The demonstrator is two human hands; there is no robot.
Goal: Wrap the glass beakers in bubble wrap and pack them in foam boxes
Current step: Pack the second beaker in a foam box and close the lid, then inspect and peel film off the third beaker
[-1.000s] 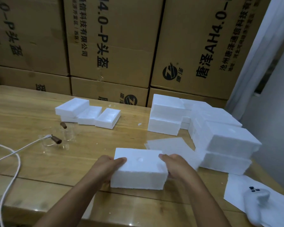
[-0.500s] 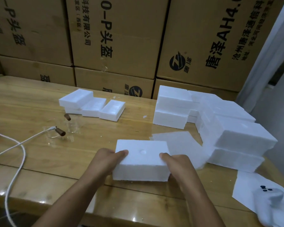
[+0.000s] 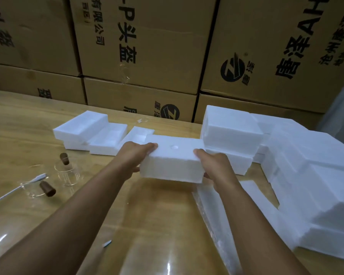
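A closed white foam box (image 3: 174, 161) with a small round dimple on its lid is held between both hands, raised off the wooden table (image 3: 18, 135). My left hand (image 3: 134, 155) grips its left end and my right hand (image 3: 213, 162) grips its right end, fingers over the top edge. Two clear glass beakers (image 3: 67, 173) with brown stoppers stand at the left, one upright, the other nearer one (image 3: 35, 188) hard to make out. A sheet of bubble wrap (image 3: 213, 205) lies on the table below the box, to the right.
Open foam box halves (image 3: 107, 138) lie at the back left. A stack of closed foam boxes (image 3: 286, 155) fills the right side. A white cable (image 3: 16, 188) crosses the left near the beakers. Large cardboard cartons (image 3: 147, 46) wall off the back.
Both hands have lifted the foam box off the table and carried it forward, away from me, toward the foam stacks. The view has moved closer to the table.
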